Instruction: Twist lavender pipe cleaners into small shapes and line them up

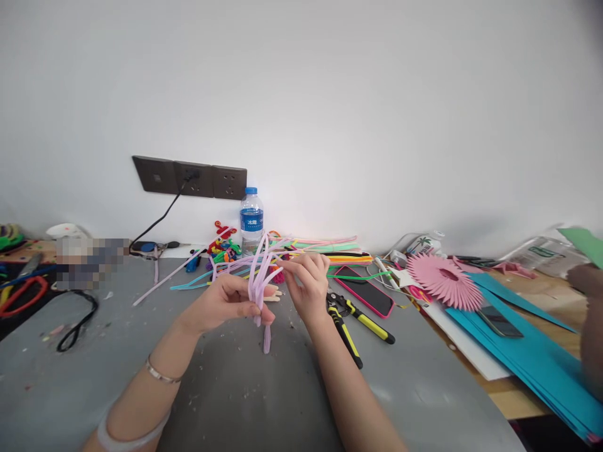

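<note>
A bundle of lilac pipe cleaners (258,285) is pinched between the thumb and fingers of my left hand (235,300). Several of its stems fan out and loop upward, and a short lilac end hangs below the grip. My right hand (308,282) closes thumb and fingertips on one lilac stem of the same bundle, pulled out to the right. Just right of my right wrist lie pliers (351,317) with yellow and black handles. Behind the hands, loose pipe cleaners (330,248) in pink, green, orange and black are spread along the wall.
A water bottle (252,220) stands against the wall, beside small colourful twisted figures (223,245). A phone (365,292) in a pink case lies right of the hands. Farther right are a pink pleated paper disc (443,281), blue sheets (532,370) and another person's arm (591,320). Orange-handled scissors (23,298) lie left.
</note>
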Demonstrator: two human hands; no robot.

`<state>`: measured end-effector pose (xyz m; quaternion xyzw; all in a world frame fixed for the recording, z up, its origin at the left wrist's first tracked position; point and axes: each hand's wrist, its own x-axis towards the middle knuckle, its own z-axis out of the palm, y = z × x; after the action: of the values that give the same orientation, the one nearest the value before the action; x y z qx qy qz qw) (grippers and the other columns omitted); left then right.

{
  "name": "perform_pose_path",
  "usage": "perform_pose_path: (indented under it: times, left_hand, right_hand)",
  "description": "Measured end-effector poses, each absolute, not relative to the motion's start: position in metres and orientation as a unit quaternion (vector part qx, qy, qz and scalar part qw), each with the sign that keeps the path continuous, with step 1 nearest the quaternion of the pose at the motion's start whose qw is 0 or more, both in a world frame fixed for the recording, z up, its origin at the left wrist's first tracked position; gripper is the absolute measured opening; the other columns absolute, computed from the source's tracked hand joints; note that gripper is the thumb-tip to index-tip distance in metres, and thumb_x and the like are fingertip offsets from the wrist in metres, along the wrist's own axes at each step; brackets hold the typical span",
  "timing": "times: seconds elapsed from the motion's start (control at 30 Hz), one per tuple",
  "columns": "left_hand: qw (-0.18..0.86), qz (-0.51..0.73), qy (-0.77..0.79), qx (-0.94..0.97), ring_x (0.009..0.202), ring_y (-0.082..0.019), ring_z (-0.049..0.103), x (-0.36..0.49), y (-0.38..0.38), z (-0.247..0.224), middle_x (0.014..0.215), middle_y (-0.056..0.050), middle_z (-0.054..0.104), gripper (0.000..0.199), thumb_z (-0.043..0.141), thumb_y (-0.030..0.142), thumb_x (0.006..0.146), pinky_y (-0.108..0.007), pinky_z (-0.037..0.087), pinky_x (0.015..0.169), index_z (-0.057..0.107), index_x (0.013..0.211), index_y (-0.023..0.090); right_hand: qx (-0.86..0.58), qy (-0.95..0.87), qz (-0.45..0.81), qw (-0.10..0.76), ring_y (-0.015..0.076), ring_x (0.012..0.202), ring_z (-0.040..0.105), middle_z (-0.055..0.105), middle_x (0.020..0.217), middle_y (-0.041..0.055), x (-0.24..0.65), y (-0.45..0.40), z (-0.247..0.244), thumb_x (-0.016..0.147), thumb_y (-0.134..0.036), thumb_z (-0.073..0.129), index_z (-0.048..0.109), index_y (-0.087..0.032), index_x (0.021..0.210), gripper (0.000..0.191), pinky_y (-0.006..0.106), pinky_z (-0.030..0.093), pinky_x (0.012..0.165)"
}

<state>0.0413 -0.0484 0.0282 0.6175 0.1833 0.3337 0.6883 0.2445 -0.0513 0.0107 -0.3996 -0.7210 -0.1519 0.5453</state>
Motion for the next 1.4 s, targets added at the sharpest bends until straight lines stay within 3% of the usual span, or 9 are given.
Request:
perform_pose_path:
  times: [0.23,0.5,1.1,1.27,1.4]
  left_hand:
    - [0.651,0.370,0.229,0.622,0.065,-0.022,0.072,0.039,-0.047,0.029,0.072,-0.008,0.077,0.032,0.079,0.036,0.072,-0.032,0.059,0.063,0.077,0.099,0.020]
    - [0.618,0.410,0.226,0.631,0.060,-0.019,0.069,0.030,-0.042,0.034,0.070,-0.008,0.077,0.027,0.079,0.032,0.072,-0.031,0.058,0.062,0.078,0.095,0.019]
    - [0.617,0.429,0.212,0.625,0.062,-0.019,0.071,0.032,-0.038,0.026,0.072,-0.007,0.077,0.024,0.078,0.029,0.073,-0.028,0.058,0.061,0.078,0.096,0.021]
    - [0.636,0.395,0.234,0.621,0.064,-0.023,0.072,0.036,-0.038,0.026,0.073,-0.008,0.077,0.026,0.078,0.031,0.073,-0.035,0.061,0.064,0.078,0.095,0.019]
    - [0.629,0.353,0.268,0.638,0.077,-0.026,0.074,0.039,-0.036,0.025,0.081,-0.008,0.078,0.023,0.076,0.031,0.075,-0.037,0.061,0.073,0.078,0.094,0.018]
  right_hand:
    - [-0.388,-0.783,-0.082,0.480,0.0165,0.078,0.051,0.062,0.078,0.0015,0.239,-0.049,0.010,0.094,-0.021,0.053,0.066,-0.024,0.090,0.013,0.034,0.032,0.076]
    - [-0.350,-0.816,0.002,0.460,0.0171,0.079,0.051,0.058,0.082,0.0041,0.237,-0.045,0.003,0.094,-0.020,0.051,0.065,-0.021,0.091,0.015,0.031,0.038,0.071]
    - [-0.358,-0.811,-0.014,0.463,0.0160,0.073,0.051,0.060,0.076,0.0040,0.238,-0.042,0.001,0.096,-0.023,0.048,0.065,-0.019,0.090,0.018,0.030,0.037,0.068]
    - [-0.393,-0.753,-0.010,0.527,0.0152,0.067,0.055,0.063,0.073,0.0027,0.237,-0.043,-0.001,0.095,-0.020,0.048,0.065,-0.020,0.093,0.017,0.030,0.040,0.067]
    - [-0.393,-0.648,0.114,0.643,0.0171,0.083,0.065,0.070,0.094,0.0058,0.236,-0.043,-0.001,0.093,-0.024,0.051,0.057,-0.022,0.112,0.020,0.032,0.049,0.078]
